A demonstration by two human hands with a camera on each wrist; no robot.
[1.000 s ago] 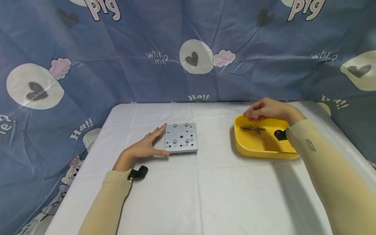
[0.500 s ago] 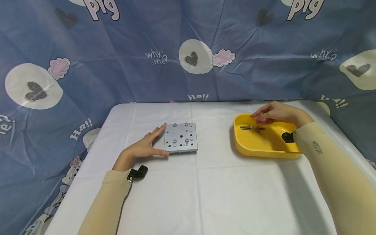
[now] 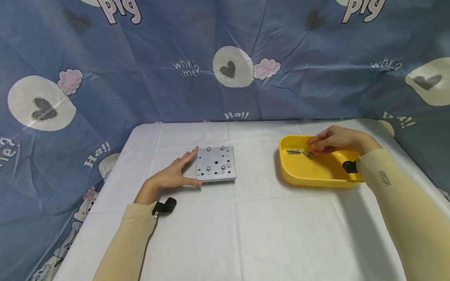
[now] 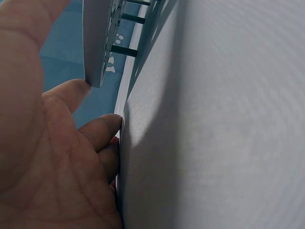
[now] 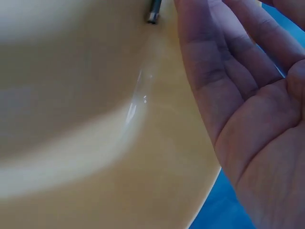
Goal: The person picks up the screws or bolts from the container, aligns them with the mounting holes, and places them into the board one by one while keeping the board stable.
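A square silver metal plate (image 3: 216,162) with holes and several screws through it lies left of centre. My left hand (image 3: 175,173) is spread along its left side, thumb by the near corner and forefinger by the far one. In the left wrist view a fingertip touches the plate (image 4: 97,43), and threaded screw ends (image 4: 125,51) stick out beneath. My right hand (image 3: 332,140) reaches down into the yellow tray (image 3: 320,182), fingers beside a few small screws (image 3: 307,153). Its fingertips lie outside the right wrist view, where the end of a screw (image 5: 153,18) shows nearby.
A white cloth (image 3: 246,230) covers the table. Behind it hangs a blue printed curtain (image 3: 158,78). A longer metal screw (image 3: 294,152) lies in the tray near its left wall. Each wrist bears a small black camera (image 3: 166,205).
My right hand has moved right and lower, from above the tray's far rim into the tray beside the screws. The left hand and the plate have stayed put.
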